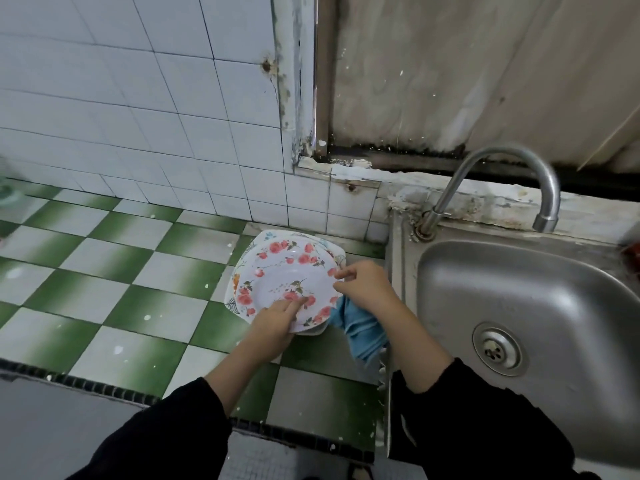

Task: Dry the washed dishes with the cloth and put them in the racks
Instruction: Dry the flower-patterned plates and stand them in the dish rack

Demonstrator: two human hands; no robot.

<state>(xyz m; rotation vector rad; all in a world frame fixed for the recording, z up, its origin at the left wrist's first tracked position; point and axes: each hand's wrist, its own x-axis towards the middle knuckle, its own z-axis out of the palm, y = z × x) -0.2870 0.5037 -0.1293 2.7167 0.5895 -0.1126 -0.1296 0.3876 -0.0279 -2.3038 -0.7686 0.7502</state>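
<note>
A white plate with red flowers [287, 275] tops a small stack of plates [334, 252] on the green-and-white checkered counter, just left of the sink. My left hand [277, 323] grips the top plate's near rim, thumb on its upper face. My right hand [363, 289] pinches the plate's right rim with its fingertips and also holds a blue cloth [362, 330], which hangs down under the palm. The plates below show only as patterned edges.
A steel sink [526, 306] with a drain [497, 348] lies to the right, a curved tap [498, 188] over it. The tiled counter [114, 271] stretches left, with a white tiled wall [138, 98] behind it. No rack is in view.
</note>
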